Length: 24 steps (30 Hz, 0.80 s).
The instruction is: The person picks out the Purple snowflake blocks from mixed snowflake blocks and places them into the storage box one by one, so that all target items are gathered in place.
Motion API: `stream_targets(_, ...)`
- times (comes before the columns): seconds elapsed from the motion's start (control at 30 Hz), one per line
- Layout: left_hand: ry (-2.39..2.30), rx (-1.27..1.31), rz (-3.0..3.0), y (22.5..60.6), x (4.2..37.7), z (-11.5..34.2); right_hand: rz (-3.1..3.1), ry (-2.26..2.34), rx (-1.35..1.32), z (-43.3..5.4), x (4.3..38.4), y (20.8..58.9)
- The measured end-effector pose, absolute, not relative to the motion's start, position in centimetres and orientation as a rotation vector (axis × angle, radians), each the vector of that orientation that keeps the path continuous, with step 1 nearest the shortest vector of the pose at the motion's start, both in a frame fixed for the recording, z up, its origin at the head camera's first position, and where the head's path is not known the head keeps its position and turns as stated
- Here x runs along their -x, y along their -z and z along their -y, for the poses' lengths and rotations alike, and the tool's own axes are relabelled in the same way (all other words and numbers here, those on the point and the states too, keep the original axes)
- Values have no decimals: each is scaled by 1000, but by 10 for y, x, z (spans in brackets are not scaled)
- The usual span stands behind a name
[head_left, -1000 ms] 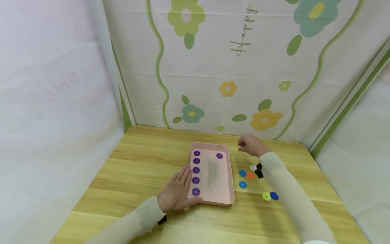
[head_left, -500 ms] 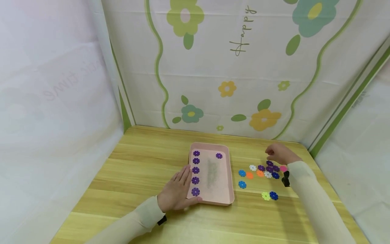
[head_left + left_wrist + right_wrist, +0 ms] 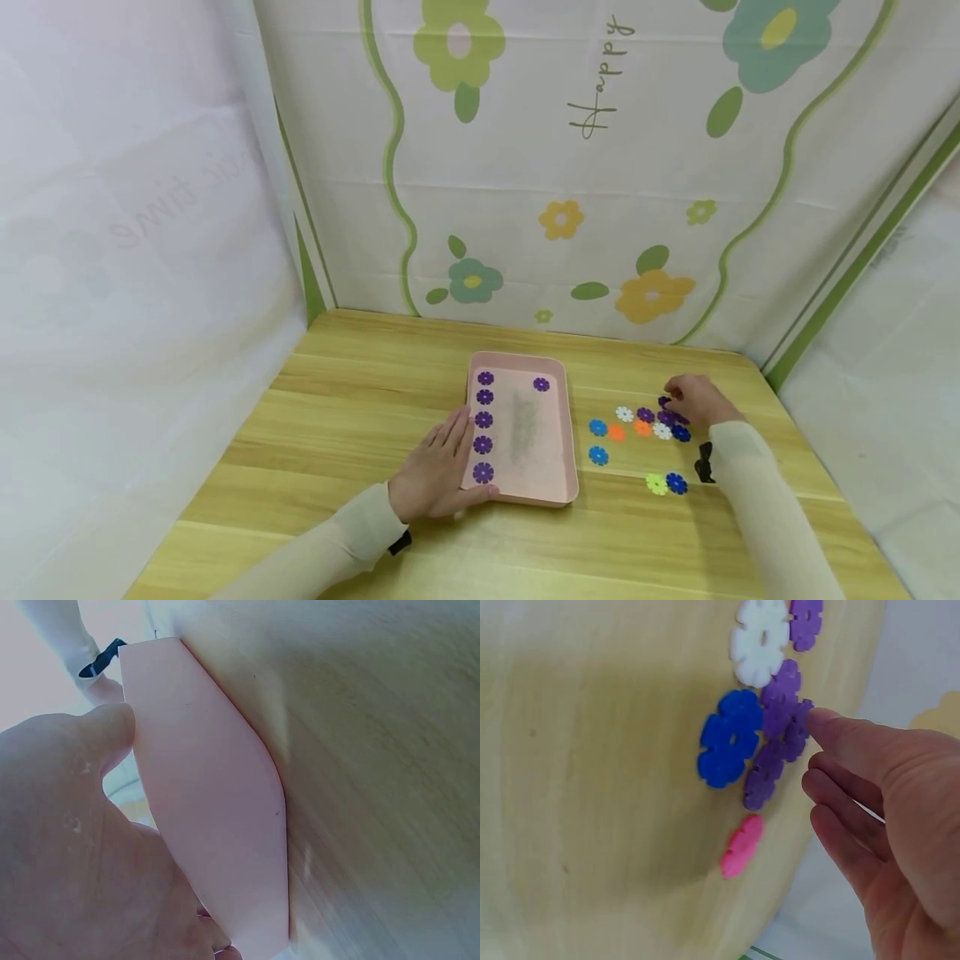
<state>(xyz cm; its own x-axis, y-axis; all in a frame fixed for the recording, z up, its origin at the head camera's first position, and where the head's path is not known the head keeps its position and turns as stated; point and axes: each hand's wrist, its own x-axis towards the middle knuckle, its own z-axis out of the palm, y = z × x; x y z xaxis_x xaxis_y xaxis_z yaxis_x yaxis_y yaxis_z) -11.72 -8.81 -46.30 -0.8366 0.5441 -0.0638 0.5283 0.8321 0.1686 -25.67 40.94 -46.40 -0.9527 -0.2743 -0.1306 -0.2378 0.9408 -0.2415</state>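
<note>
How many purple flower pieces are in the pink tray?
6. Five purple pieces line the left side of the pink tray, and one purple piece sits near its far right corner. None looks hidden.

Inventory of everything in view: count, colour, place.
Tray: 1, pink, on table
Discs: 6, purple, in tray
Discs: 4, purple, right of tray
Discs: 2, white, right of tray
Discs: 2, orange, right of tray
Discs: 2, light blue, right of tray
Discs: 2, dark blue, right of tray
Disc: 1, yellow-green, right of tray
Disc: 1, pink, near purple ones
Table: 1, wood-coloured, under tray
Cloth: count unclear, white floral, around table
Sleeves: 2, cream, left and right
Bands: 2, black, at sleeve ends
Left grip: 1, on tray's left edge
Right grip: 1, at purple discs
</note>
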Motion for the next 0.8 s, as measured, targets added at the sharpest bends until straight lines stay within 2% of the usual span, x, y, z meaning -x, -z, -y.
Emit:
stream_targets(0.53,-242,-839,-2894,463,116,87,-2860,512,233,-408,256,468)
stream_targets(0.8,-245,-851,-2904,463,118,88,-2890,470,328,-405,259,459)
